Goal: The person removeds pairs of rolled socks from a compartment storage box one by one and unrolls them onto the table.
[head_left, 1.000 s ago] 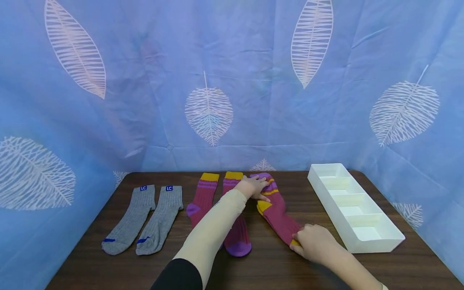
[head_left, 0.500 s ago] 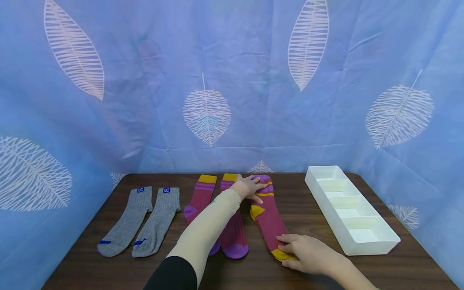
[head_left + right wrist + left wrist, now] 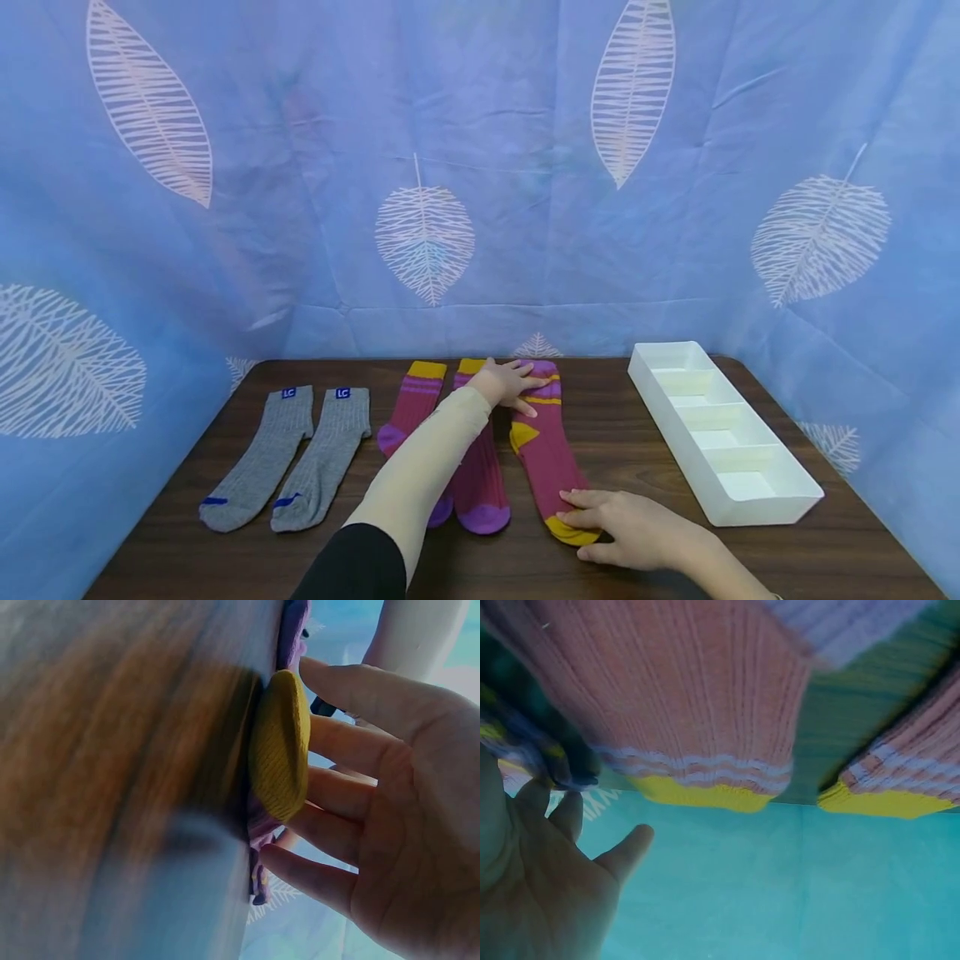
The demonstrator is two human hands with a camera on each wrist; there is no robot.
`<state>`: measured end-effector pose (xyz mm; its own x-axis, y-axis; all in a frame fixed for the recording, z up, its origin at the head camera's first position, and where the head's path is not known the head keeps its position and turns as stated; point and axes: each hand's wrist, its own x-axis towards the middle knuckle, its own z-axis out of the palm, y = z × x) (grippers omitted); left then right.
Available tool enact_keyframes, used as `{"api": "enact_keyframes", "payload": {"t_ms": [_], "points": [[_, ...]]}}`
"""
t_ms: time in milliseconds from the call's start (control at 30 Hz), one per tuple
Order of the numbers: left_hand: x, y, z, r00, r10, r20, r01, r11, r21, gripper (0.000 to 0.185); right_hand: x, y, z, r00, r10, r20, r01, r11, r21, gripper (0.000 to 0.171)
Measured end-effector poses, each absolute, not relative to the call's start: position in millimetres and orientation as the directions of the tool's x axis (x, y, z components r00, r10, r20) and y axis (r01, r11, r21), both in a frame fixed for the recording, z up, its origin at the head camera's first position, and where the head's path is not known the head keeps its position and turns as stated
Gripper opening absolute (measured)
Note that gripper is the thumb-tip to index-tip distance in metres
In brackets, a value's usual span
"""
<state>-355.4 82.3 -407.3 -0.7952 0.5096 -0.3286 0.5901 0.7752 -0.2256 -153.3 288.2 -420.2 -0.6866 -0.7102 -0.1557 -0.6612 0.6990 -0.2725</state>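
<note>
Left hand (image 3: pixel 508 385) lies flat, fingers spread and fairly straight, resting on the cuff end of the maroon sock with yellow toe and heel (image 3: pixel 546 450) at the far side of the bench (image 3: pixel 652 492); the forearm in a cream sleeve (image 3: pixel 427 467) crosses over the neighbouring socks. Left wrist view shows the same hand (image 3: pixel 544 877) open, thumb out, fingers reaching to striped fabric; that view is too blurred to tell the contact exactly. Right hand (image 3: pixel 626 527) is open too, fingers extended and close together, laid on the yellow toe of the same sock at the near edge; right wrist view shows the hand (image 3: pixel 390 825) with straight fingers (image 3: pixel 352 746) against the yellow toe (image 3: pixel 281 754), no pinch visible. The sock lies stretched flat between the two hands, angled slightly, toe toward the person. Just to its left, a pair of maroon socks with purple toes (image 3: pixel 480 492) lie side by side, partly hidden under the left forearm. Farther left, well apart, two grey socks (image 3: pixel 288 458) with blue labels. To the right of the held sock, a white divided tray (image 3: pixel 780 508) sits near the bench's right edge
</note>
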Motion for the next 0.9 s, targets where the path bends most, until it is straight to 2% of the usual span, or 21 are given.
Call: {"api": "enact_keyframes", "payload": {"t_ms": [300,533,733,900], "points": [[-358,87,-412,-0.822,0.477,-0.311,0.556,0.79,-0.258,0.073,-156,288,-419,-0.69,-0.706,-0.161,-0.652,0.702,-0.285,0.047],[-352,62,-414,-0.81,0.548,-0.208,0.581,0.798,-0.162,0.067,-158,286,-420,-0.693,-0.715,-0.095,-0.673,0.688,-0.271,0.043],[-335,31,-396,-0.807,0.571,-0.151,0.589,0.795,-0.146,0.062,-161,289,-412,-0.725,-0.689,0.0,-0.668,0.703,-0.244,0.041],[-315,5,-382,-0.812,0.575,-0.096,0.582,0.809,-0.083,0.059,-168,286,-396,-0.757,-0.651,0.063,-0.645,0.728,-0.231,0.042]]}}
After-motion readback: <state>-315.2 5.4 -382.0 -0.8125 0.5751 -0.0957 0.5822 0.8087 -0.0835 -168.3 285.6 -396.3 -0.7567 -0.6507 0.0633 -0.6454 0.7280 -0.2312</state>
